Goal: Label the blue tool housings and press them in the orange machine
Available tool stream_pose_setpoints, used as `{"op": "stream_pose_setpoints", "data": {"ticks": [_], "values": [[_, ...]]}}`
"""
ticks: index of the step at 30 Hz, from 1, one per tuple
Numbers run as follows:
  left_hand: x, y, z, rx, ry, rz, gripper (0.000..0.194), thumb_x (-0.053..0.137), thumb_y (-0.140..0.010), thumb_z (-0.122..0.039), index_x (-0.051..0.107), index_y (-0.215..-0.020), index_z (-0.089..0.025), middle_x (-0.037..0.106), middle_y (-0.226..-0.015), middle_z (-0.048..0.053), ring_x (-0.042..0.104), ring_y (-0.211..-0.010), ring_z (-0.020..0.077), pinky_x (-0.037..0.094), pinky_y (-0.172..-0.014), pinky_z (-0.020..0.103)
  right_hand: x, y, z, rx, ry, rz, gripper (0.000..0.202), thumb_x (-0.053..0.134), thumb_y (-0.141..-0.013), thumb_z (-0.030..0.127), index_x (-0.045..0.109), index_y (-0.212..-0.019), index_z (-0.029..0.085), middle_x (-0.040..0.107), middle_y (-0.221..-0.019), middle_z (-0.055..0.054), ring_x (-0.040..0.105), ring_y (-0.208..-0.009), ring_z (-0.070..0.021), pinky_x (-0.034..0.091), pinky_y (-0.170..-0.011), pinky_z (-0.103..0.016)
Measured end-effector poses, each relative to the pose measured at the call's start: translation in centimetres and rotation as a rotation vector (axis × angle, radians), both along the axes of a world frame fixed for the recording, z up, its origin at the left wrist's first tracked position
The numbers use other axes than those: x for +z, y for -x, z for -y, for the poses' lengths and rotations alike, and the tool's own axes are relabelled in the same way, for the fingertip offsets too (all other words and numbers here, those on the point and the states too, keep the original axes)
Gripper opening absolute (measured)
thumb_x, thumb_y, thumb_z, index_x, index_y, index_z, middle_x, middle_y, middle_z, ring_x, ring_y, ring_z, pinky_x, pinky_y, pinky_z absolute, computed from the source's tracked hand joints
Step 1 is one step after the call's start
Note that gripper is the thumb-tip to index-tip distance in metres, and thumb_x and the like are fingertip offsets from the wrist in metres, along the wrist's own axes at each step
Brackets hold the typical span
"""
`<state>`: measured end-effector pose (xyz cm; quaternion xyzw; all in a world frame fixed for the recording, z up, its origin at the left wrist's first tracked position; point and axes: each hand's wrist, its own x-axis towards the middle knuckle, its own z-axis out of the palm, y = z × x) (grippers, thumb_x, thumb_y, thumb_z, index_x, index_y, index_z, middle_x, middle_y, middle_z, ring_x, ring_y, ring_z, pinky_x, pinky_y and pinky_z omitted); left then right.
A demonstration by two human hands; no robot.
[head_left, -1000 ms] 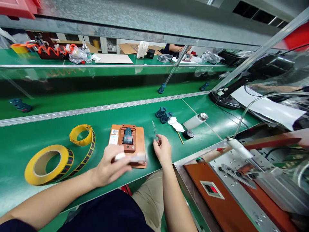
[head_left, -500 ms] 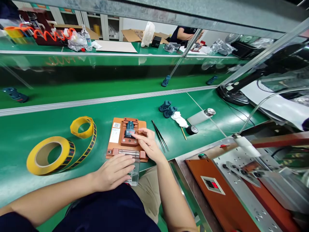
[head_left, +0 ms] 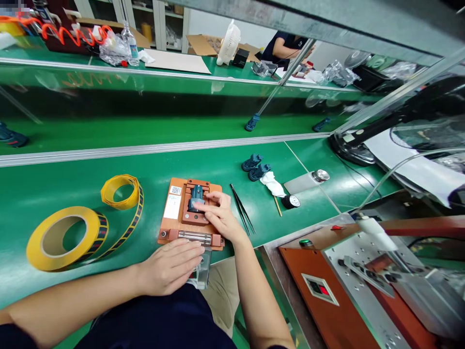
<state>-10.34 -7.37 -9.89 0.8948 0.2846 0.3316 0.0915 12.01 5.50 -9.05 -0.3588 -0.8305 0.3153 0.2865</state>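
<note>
A dark blue tool housing sits in the recess of an orange-brown fixture. My right hand reaches in from the right, its fingers extended and the index fingertip on the near end of the housing. Over a clear plastic flap, which hangs from the fixture's near edge past the table, my left hand lies flat with fingers stretched out. Black tweezers rest on the table just right of the fixture. To the left stands a yellow roll of labels, its strip running to a smaller coil.
Two blue housings, a white cloth-wrapped stick, a round gauge and a metal bottle lie to the right. A machine with an orange panel stands at my right. Across the bench, a person handles something.
My right index fingertip has slid slightly toward the near end of the housing. My left hand stays over the clear flap. The whole view has shifted a little.
</note>
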Motion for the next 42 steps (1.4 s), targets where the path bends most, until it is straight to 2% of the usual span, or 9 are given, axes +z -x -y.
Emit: {"op": "stream_pose_setpoints", "data": {"ticks": [9,13,17,22,27,30,33,36,42], "values": [[-0.2,-0.2,-0.2,0.006,-0.065,0.018,0.044,0.055,-0.091,-0.009,0.059,-0.134,-0.010,0.065,-0.138,0.014,0.052,-0.138,0.0252,0.039,-0.117,0.041,0.0,1.5,-0.7,-0.217,0.057,-0.078,0.034,0.043,-0.103,0.040,0.069,-0.122,0.030,0.047,-0.118,-0.008,0.047,-0.119,-0.0247,0.040,-0.108,-0.048],[0.3,-0.4,0.0,0.006,-0.096,0.059,0.043,0.056,-0.092,-0.009,0.058,-0.135,-0.012,0.067,-0.135,0.015,0.055,-0.134,0.0254,0.044,-0.112,0.042,1.4,2.4,-0.8,-0.285,0.049,-0.006,0.038,0.074,-0.081,0.051,0.062,-0.102,0.021,0.054,-0.105,-0.008,0.052,-0.106,-0.0276,0.050,-0.093,-0.046],[2.9,-0.6,-1.6,0.139,-0.076,0.231,0.040,0.059,-0.093,-0.013,0.060,-0.132,-0.021,0.070,-0.129,0.011,0.061,-0.125,0.0245,0.045,-0.111,0.046,3.5,3.4,0.1,-0.332,-0.012,0.102,0.041,0.085,-0.067,0.042,0.053,-0.082,0.022,0.058,-0.095,-0.006,0.056,-0.101,-0.0277,0.050,-0.090,-0.044],[7.6,-0.8,-7.2,0.521,0.353,0.717,0.031,0.066,-0.091,-0.030,0.069,-0.121,-0.026,0.066,-0.131,0.009,0.061,-0.124,0.0266,0.049,-0.106,0.046,6.7,3.2,2.9,-0.302,0.131,-0.076,0.041,0.076,-0.077,0.036,0.053,-0.108,0.023,0.069,-0.107,-0.006,0.067,-0.096,-0.0229,0.052,-0.091,-0.041],[10.1,-2.7,-10.1,0.155,1.068,1.113,0.052,0.082,-0.076,-0.044,0.071,-0.117,-0.015,0.075,-0.110,0.014,0.071,-0.097,0.0250,0.059,-0.083,0.036,8.3,1.9,5.5,-0.331,0.116,-0.261,0.048,0.079,-0.075,0.038,0.056,-0.115,0.023,0.068,-0.114,-0.008,0.066,-0.103,-0.0242,0.051,-0.096,-0.042],[10.9,-4.4,-9.6,0.101,1.070,1.213,0.048,0.086,-0.072,-0.040,0.073,-0.111,-0.015,0.075,-0.112,0.013,0.071,-0.091,0.0208,0.058,-0.078,0.029,8.1,1.4,6.3,-0.252,0.358,-0.478,0.039,0.068,-0.087,0.047,0.054,-0.114,0.023,0.069,-0.102,-0.006,0.067,-0.083,-0.0188,0.056,-0.073,-0.034],[11.3,-5.8,-9.0,0.057,1.084,1.214,0.045,0.087,-0.072,-0.038,0.074,-0.108,-0.016,0.075,-0.111,0.012,0.071,-0.089,0.0193,0.057,-0.075,0.027,7.6,1.5,6.9,-0.240,0.602,-0.658,0.034,0.065,-0.089,0.052,0.050,-0.100,0.023,0.060,-0.073,0.003,0.048,-0.047,-0.0079,0.035,-0.042,-0.018],[11.2,-6.5,-8.7,0.014,1.113,1.217,0.043,0.087,-0.072,-0.038,0.075,-0.107,-0.016,0.076,-0.107,0.011,0.070,-0.089,0.0194,0.056,-0.077,0.027,7.4,2.1,7.2,-0.324,0.704,-0.881,0.039,0.070,-0.083,0.052,0.044,-0.089,0.023,0.048,-0.066,0.008,0.028,-0.044,-0.0025,0.012,-0.040,-0.014],[10.6,-6.4,-8.9,0.018,1.130,1.188,0.042,0.086,-0.073,-0.039,0.074,-0.106,-0.016,0.075,-0.107,0.011,0.068,-0.089,0.0191,0.054,-0.076,0.027,7.3,2.9,7.5,-0.378,0.768,-1.056,0.042,0.070,-0.082,0.055,0.042,-0.085,0.023,0.043,-0.068,0.008,0.024,-0.046,-0.0027,0.007,-0.040,-0.015]]}}
